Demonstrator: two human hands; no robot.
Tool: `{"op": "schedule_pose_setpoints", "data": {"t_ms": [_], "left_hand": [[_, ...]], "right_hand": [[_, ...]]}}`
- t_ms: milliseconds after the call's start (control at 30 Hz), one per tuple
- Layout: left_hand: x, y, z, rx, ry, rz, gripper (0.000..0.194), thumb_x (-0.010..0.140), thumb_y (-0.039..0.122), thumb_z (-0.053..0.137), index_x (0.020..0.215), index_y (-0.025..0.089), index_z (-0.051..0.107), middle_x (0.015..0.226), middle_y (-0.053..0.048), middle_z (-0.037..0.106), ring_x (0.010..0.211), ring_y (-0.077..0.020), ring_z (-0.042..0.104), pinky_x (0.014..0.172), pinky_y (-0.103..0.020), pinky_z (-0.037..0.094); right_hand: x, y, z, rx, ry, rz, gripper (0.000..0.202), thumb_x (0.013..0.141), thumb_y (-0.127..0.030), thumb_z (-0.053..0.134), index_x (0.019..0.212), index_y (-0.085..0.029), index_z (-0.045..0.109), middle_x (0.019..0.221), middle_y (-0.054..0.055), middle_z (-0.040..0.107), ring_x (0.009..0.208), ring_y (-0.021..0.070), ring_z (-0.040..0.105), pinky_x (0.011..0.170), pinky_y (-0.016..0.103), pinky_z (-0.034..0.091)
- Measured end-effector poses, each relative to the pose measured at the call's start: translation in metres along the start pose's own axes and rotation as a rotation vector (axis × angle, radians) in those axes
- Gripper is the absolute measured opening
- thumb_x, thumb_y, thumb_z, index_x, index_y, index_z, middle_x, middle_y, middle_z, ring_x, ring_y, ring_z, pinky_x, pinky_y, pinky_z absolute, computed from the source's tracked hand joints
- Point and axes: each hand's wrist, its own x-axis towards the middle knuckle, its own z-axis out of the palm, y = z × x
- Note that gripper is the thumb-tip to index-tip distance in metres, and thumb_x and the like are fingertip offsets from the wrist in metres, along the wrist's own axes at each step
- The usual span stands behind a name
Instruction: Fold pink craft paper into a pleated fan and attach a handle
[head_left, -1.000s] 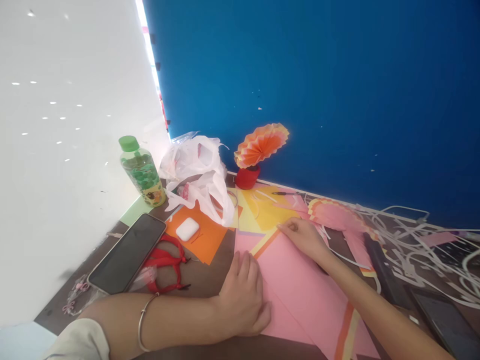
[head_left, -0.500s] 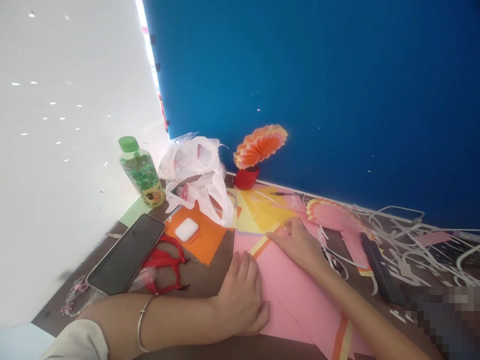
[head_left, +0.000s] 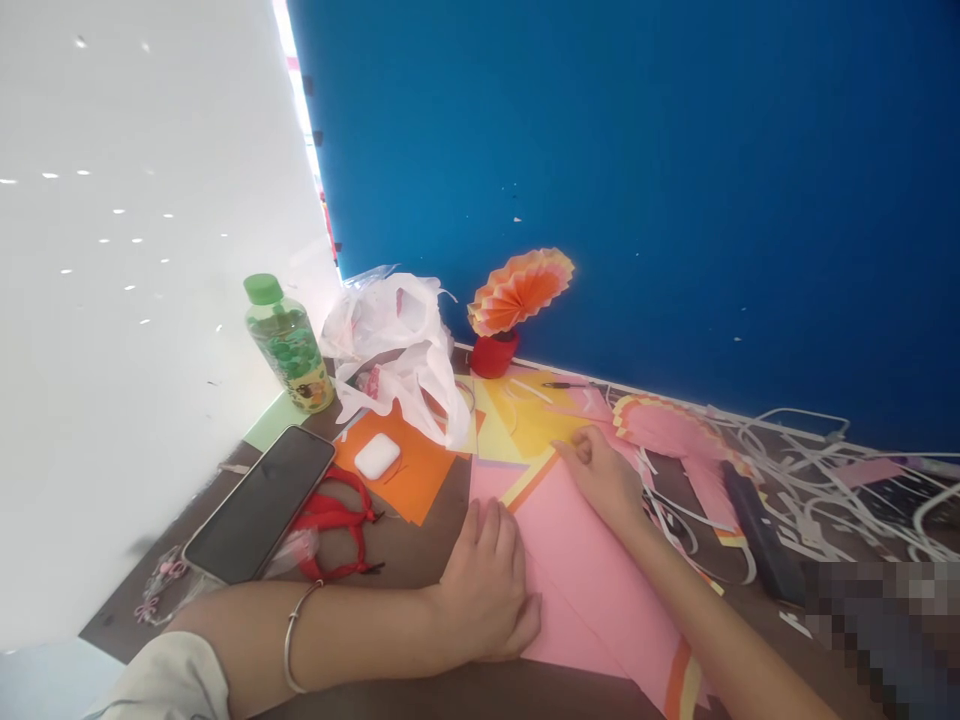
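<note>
A pink sheet of paper (head_left: 592, 560), with an orange and a yellow stripe along its far edge, lies in front of me over another pink sheet. My left hand (head_left: 491, 585) presses on the near left part of the pink paper, fingers lying side by side and thumb out to the right. At the far end of the striped edge, my right hand (head_left: 600, 475) pinches the paper's corner, its other fingers curled in. Yellow sheets (head_left: 525, 415) lie just beyond that hand. The right fingertips partly hide the corner.
To the left are a phone (head_left: 259, 505), red straps (head_left: 337, 515), a white earphone case (head_left: 377, 456) on orange paper (head_left: 420, 490), a drink bottle (head_left: 289, 345) and a plastic bag (head_left: 405, 320). A folded paper fan (head_left: 521, 290) stands behind. Paper strips and white cables (head_left: 817, 490) crowd the right.
My right hand has shifted slightly right and away along the striped edge to the corner of the pink paper. The left hand stays in place on the paper.
</note>
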Motion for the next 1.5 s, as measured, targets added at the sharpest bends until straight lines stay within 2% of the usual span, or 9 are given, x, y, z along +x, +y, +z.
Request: {"op": "schedule_pose_setpoints", "data": {"t_ms": [200, 367, 567, 700, 800, 1000, 1200, 1333, 1500], "left_hand": [[-0.002, -0.001, 0.002, 0.018, 0.045, 0.025, 0.060, 0.084, 0.040, 0.030, 0.118, -0.006, 0.050, 0.121, -0.027, 0.049, 0.117, -0.0397, 0.039, 0.100, -0.053, 0.020], [-0.004, -0.005, 0.006, -0.009, 0.051, -0.025, 0.065, 0.085, 0.043, 0.030, 0.123, -0.008, 0.043, 0.129, -0.031, 0.039, 0.124, -0.0419, 0.030, 0.102, -0.055, 0.015], [-0.003, -0.013, 0.009, -0.106, 0.009, -0.055, 0.065, 0.088, 0.048, 0.025, 0.133, 0.002, 0.033, 0.141, -0.026, 0.021, 0.132, -0.0386, 0.012, 0.100, -0.061, 0.013], [-0.002, -0.014, 0.008, -0.139, 0.024, -0.071, 0.064, 0.088, 0.047, 0.028, 0.137, 0.007, 0.024, 0.145, -0.024, 0.010, 0.134, -0.0375, 0.003, 0.100, -0.062, 0.014], [-0.002, -0.015, 0.008, -0.178, 0.032, -0.090, 0.060, 0.088, 0.040, 0.032, 0.138, 0.008, 0.023, 0.145, -0.022, 0.013, 0.134, -0.0357, 0.003, 0.101, -0.060, 0.016], [0.011, -0.030, 0.012, -0.297, 0.141, -0.306, 0.043, 0.079, 0.019, 0.041, 0.121, 0.013, 0.045, 0.131, -0.015, 0.038, 0.125, -0.0275, 0.031, 0.100, -0.045, 0.031], [0.040, -0.039, 0.012, -0.410, 0.116, -0.595, 0.022, 0.079, 0.028, 0.048, 0.091, 0.013, 0.060, 0.106, -0.011, 0.049, 0.107, -0.0256, 0.042, 0.095, -0.038, 0.034], [0.042, -0.036, 0.009, -0.523, 0.113, -0.628, 0.015, 0.078, 0.024, 0.048, 0.074, 0.015, 0.059, 0.104, -0.010, 0.052, 0.104, -0.0250, 0.043, 0.093, -0.037, 0.034], [0.039, -0.031, 0.004, -0.556, 0.166, -0.640, 0.016, 0.081, 0.025, 0.045, 0.082, 0.015, 0.057, 0.096, -0.009, 0.055, 0.100, -0.0219, 0.047, 0.089, -0.034, 0.037]], "right_hand": [[0.011, 0.004, 0.003, 0.042, 0.018, 0.000, 0.026, 0.081, -0.042, 0.038, 0.087, -0.021, 0.051, 0.074, 0.003, 0.061, 0.066, 0.0195, 0.055, 0.054, 0.027, 0.031], [-0.004, 0.004, -0.028, 0.335, 0.091, -0.061, 0.026, 0.081, -0.034, 0.035, 0.094, -0.019, 0.051, 0.078, 0.004, 0.062, 0.074, 0.0195, 0.058, 0.065, 0.029, 0.041], [-0.100, 0.054, -0.076, 0.256, 0.304, -0.112, 0.024, 0.081, -0.040, 0.039, 0.092, -0.023, 0.053, 0.094, 0.007, 0.061, 0.083, 0.0212, 0.058, 0.076, 0.033, 0.044], [-0.168, 0.107, -0.058, 0.177, 0.382, -0.067, 0.028, 0.081, -0.042, 0.039, 0.093, -0.022, 0.055, 0.097, 0.009, 0.061, 0.091, 0.0254, 0.058, 0.081, 0.039, 0.045], [-0.193, 0.127, -0.034, 0.104, 0.375, -0.148, 0.033, 0.080, -0.043, 0.042, 0.100, -0.021, 0.055, 0.105, 0.011, 0.060, 0.100, 0.0283, 0.056, 0.088, 0.044, 0.043], [-0.194, 0.125, -0.021, 0.011, 0.267, -0.167, 0.038, 0.083, -0.041, 0.038, 0.114, -0.025, 0.052, 0.118, 0.010, 0.056, 0.109, 0.0295, 0.051, 0.089, 0.048, 0.040], [-0.193, 0.130, -0.024, 0.106, 0.274, -0.160, 0.035, 0.082, -0.039, 0.039, 0.109, -0.025, 0.055, 0.116, 0.010, 0.057, 0.109, 0.0292, 0.052, 0.088, 0.049, 0.041], [-0.193, 0.131, -0.029, 0.241, 0.280, -0.113, 0.032, 0.082, -0.040, 0.039, 0.101, -0.022, 0.058, 0.112, 0.011, 0.058, 0.108, 0.0290, 0.052, 0.089, 0.049, 0.041], [-0.191, 0.133, -0.031, 0.439, 0.341, -0.046, 0.033, 0.081, -0.044, 0.042, 0.097, -0.019, 0.056, 0.106, 0.013, 0.059, 0.101, 0.0284, 0.055, 0.087, 0.046, 0.044]]}}
